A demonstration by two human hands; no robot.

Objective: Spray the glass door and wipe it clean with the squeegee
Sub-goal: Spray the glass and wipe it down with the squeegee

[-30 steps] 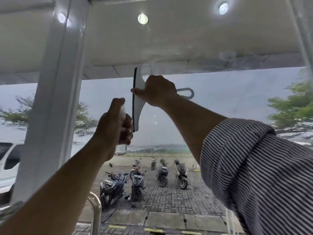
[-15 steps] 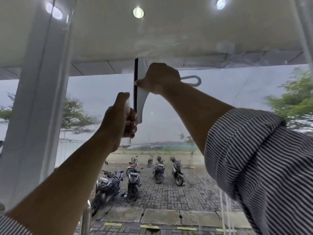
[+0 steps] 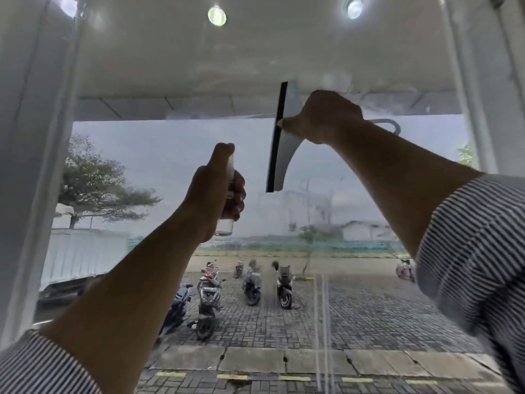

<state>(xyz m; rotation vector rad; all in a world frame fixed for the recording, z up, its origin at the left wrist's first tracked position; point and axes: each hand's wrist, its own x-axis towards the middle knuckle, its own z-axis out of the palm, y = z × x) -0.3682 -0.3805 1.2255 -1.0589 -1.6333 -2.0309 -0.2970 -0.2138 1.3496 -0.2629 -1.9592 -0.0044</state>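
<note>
Squeegee (image 3: 284,146): held high against the glass door (image 3: 170,166), its black rubber blade running nearly vertical, top tipped slightly right; the blade edge faces left and the white handle runs off to the right, ending in a loop that shows past the wrist.
Right hand (image 3: 324,118): closed around the squeegee's neck, thumb pressed forward toward the blade; the grip hides most of the handle.
Left hand (image 3: 216,189): wrapped around a small clear spray bottle (image 3: 225,227), held upright just left of and below the blade, apart from it; thumb sits on top.
Bottle detail: only the clear base below the fist and a white strip at the top show; nozzle direction cannot be made out.
Sleeves: striped, rolled on both arms; the right sleeve (image 3: 471,251) is cut off by the picture's edge.
Glass: faint streaks and drip lines run down right of centre, below the blade; smears blur the upper pane near the right hand.
Frame (image 3: 37,137): white upright at far left, another at far right, both partly out of view.
Outside: parked scooters (image 3: 252,285) on brick paving, a tree (image 3: 93,183) at left, distant buildings hazy through the pane.
</note>
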